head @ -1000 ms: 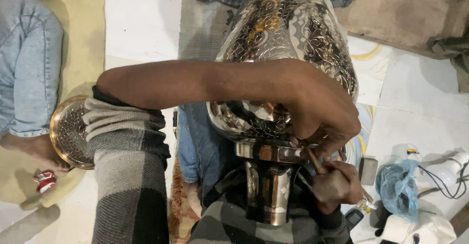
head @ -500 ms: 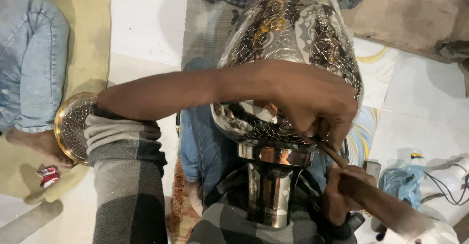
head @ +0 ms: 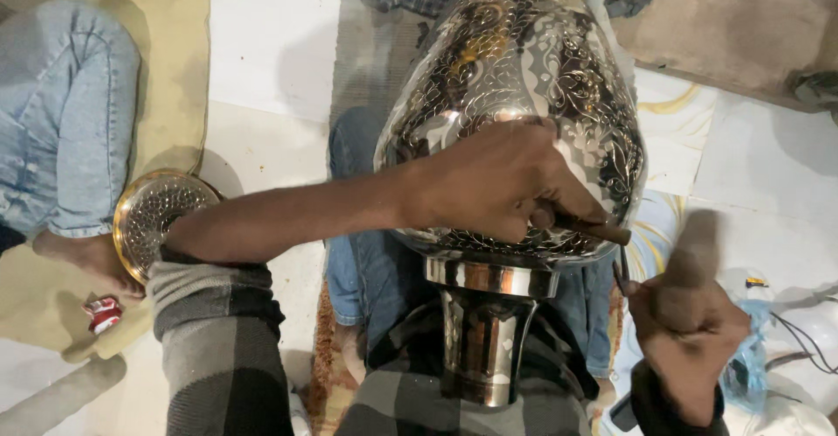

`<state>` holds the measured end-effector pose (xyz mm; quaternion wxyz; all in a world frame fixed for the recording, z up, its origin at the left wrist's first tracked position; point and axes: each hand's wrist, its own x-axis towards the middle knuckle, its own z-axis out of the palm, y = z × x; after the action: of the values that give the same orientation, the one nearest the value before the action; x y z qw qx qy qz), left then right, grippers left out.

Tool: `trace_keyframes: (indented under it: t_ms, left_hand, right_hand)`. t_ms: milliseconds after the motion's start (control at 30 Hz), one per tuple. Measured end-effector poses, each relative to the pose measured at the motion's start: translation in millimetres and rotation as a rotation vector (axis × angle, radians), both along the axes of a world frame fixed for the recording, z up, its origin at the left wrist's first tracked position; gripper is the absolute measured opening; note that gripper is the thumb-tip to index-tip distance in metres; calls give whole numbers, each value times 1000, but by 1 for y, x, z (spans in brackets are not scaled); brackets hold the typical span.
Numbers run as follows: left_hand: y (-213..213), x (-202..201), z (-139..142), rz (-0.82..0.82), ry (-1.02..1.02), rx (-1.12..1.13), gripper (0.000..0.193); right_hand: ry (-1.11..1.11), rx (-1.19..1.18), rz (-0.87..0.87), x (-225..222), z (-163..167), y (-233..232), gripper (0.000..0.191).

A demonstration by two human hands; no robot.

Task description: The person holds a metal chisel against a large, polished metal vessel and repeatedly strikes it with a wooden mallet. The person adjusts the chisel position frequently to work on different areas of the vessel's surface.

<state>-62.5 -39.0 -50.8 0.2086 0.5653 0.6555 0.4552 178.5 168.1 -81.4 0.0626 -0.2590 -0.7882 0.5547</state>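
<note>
Head view, looking down: large silver-coloured engraved metal vase with floral pattern (head: 524, 96) lies across the person's lap, wide body away from the camera, plain polished neck and foot (head: 484, 331) pointing toward the torso. Left hand (head: 497, 183) reaches across from the left in a pushed-up grey striped sleeve, fingers closed around a thin dark chisel-like tool (head: 594, 225) whose tip rests on the vase's lower body just above the neck band. Right hand (head: 685, 340) sits low right, just beside the vase, fingers wrapped tight around a brown wooden mallet handle (head: 694, 266), blurred; a thin dark rod (head: 618, 274) also pokes up from this fist. Packages: small red-and-white packet (head: 103, 314) on the floor at left, near another person's hand (head: 92, 261) that rests by a round gold-rimmed perforated metal bowl (head: 157, 218). That person's blue denim leg (head: 65, 113) lies on a pale yellow mat (head: 175, 69). Crumpled blue plastic bag (head: 751, 362) at far right, touching white objects and dark cables (head: 803, 340), details too small to tell. Surface: white tiled floor (head: 262, 34), some tiles at right with yellow swirl print, a brownish slab (head: 724, 26) top right, patterned rug edge under the knees.
</note>
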Motion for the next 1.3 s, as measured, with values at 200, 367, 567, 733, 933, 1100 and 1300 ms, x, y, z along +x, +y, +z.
trace_keyframes:
  t_ms: [200, 367, 567, 733, 933, 1100, 1300]
  left_hand:
    - [-9, 6, 6, 41, -128, -41, 72]
    - [-12, 9, 5, 96, -156, -144, 70]
    - [-16, 10, 2, 127, -214, -13, 65]
    - [-24, 27, -10, 329, -320, -2, 52]
    - [-30, 90, -22, 855, -587, 634, 43]
    - [-19, 128, -30, 1082, -678, 675, 25]
    - [-15, 137, -32, 1167, -660, 599, 25]
  right_hand:
    - [-29, 107, 61, -18, 13, 16, 28]
    - [-83, 139, 200, -16, 7, 30, 32]
    - [-46, 128, 140, -16, 6, 43, 19]
    - [-97, 71, 197, -13, 8, 29, 27]
    - [102, -96, -153, 27, -88, -43, 19]
    - [59, -13, -133, 41, -116, -58, 25]
    - [179, 166, -40, 7, -64, -35, 17]
